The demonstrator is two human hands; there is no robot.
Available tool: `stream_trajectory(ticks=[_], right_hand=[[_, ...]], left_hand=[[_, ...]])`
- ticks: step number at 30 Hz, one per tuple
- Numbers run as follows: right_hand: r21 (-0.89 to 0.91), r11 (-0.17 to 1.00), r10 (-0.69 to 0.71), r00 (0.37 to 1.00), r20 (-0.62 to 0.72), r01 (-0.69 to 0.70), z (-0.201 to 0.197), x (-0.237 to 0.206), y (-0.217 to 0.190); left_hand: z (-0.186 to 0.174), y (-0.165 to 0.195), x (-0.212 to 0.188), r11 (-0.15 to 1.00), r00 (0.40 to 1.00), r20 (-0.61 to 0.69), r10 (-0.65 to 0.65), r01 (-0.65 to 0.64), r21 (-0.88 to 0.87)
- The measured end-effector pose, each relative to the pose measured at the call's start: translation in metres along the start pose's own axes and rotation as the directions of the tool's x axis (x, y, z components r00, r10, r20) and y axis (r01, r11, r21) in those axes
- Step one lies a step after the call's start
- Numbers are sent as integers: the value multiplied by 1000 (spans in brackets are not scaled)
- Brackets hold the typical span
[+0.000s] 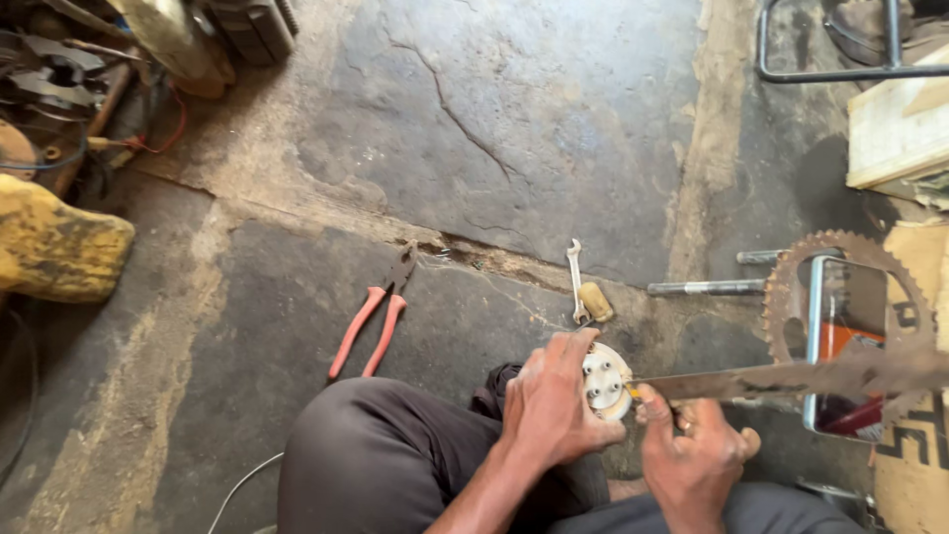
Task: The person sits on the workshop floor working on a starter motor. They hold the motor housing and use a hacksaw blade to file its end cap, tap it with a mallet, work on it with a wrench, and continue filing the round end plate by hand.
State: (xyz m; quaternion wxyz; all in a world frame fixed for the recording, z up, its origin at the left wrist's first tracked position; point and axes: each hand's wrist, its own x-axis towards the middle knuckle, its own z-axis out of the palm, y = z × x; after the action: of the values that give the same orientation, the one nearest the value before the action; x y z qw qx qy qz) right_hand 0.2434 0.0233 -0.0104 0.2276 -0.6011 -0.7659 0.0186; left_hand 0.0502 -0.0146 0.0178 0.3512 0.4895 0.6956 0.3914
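Head view: cracked concrete floor (514, 119), rusty sprocket (791, 267) at right. I see my left hand (554, 405) with fingers wrapped over a round white disc (605, 381) above my knee. My right hand (692, 460) grips a long flat blade (781, 379) whose tip meets the disc. Red-handled pliers (376, 316) and a small wrench (575, 282) lie beyond.

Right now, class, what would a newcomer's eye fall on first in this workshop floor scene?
At bottom centre, the left hand grips a round pale metal disc with bolts, while the right hand holds a long rusty blade against it. Red-handled pliers lie on the cracked concrete floor to the left, with a small spanner just above the disc and a rusty toothed sprocket at the right.
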Motion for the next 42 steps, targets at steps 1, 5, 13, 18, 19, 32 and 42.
stream_trajectory(ticks=[1,5,13,18,19,32,42], right_hand=[[-19,998,-52,998,-25,52,0,0,1],[70,996,-57,998,8,56,-4,2,0],[39,999,-4,996,88,1,-14,14,-15],[179,983,14,996,93,-31,-17,18,-19],[169,986,-10,996,85,-5,-18,18,-21],[629,703,176,938,299,-333,-12,21,-13],[640,613,243,881,406,-464,-2,17,0]], left_hand=[[1,0,0,1000,1000,19,-3,3,-4],[1,-1,-1,1000,999,33,21,-21,8],[-1,-1,-3,999,998,50,50,-50,4],[0,-1,-4,999,998,46,43,-44,12],[0,-1,-3,998,998,40,55,-56,8],[3,-3,-6,998,998,20,68,-68,13],[2,-7,-3,996,996,41,82,-83,14]])
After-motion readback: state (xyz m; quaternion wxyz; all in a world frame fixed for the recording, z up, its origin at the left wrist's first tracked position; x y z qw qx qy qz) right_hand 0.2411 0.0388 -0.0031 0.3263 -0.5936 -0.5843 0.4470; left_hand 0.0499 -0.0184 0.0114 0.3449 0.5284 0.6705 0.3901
